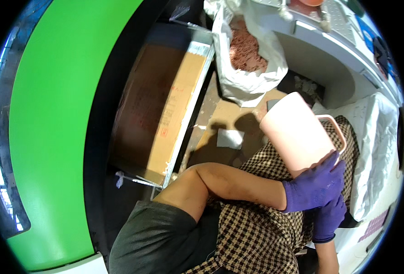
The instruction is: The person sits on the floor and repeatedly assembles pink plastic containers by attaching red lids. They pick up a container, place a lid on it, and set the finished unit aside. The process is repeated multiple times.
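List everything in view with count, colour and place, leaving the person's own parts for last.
mug: 1, pink, right of centre, tilted
open bag: 1, white, top centre
crumbs: one heap, reddish-brown, inside the bag
cardboard: 1 piece, brown, left of centre
green panel: 1, green, far left
pale square: 1, whitish, centre, below the bag
sheeting: 1, white, right side
apron: 1, brown-and-black check, lower centre
sleeve: 1, dark grey, lower left
left hand: 1, purple glove, on the mug
right hand: 1, purple glove, below the left

left arm (238, 185) reached rightward, elbow (197, 173) bent | gloved left hand (315, 186) curled | gloved right hand (330, 218) lay against it
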`<state>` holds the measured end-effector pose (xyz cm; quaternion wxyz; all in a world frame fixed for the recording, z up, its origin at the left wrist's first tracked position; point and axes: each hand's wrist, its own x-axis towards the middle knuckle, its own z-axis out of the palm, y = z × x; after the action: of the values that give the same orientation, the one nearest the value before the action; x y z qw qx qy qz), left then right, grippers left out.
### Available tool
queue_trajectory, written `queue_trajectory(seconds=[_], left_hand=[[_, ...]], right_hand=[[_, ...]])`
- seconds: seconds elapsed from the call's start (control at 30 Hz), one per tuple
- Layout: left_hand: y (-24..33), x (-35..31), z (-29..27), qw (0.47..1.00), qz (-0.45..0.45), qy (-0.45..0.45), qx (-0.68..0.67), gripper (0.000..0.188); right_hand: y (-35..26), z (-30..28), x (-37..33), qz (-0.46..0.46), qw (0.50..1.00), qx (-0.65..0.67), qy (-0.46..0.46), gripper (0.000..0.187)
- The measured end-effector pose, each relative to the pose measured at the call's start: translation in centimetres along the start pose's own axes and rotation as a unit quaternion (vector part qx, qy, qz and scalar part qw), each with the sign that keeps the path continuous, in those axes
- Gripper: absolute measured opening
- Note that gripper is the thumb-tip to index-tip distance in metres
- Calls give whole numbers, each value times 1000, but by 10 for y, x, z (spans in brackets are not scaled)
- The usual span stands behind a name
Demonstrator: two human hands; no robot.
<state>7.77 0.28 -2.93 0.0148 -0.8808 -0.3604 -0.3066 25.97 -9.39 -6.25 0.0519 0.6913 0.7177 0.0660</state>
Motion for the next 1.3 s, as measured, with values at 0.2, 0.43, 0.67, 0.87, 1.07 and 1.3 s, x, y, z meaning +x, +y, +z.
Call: queue_trajectory(seconds=[0.2,0.43,0.67,0.87,1.07,1.3], left_hand=[[7,3,5,996,53,-36,54,24],[-65,-3,-15,985,-37,85,-144,40],[-112,-74,-60,971,-85,82,-207,70],[-110,-105,-74,972,-135,-18,-193,77],[-108,-95,-79,969,-113,61,-211,73],[-103,-55,-77,964,-124,39,-232,49]], right_hand=[[0,-27,18,-108,971,187,-98,12],[37,-56,-74,9,645,733,-216,35],[-7,-95,-13,84,568,728,375,23],[-113,-145,191,-353,772,426,313,64],[-158,-27,250,-366,863,323,128,69],[18,-66,160,-147,852,407,293,27]])
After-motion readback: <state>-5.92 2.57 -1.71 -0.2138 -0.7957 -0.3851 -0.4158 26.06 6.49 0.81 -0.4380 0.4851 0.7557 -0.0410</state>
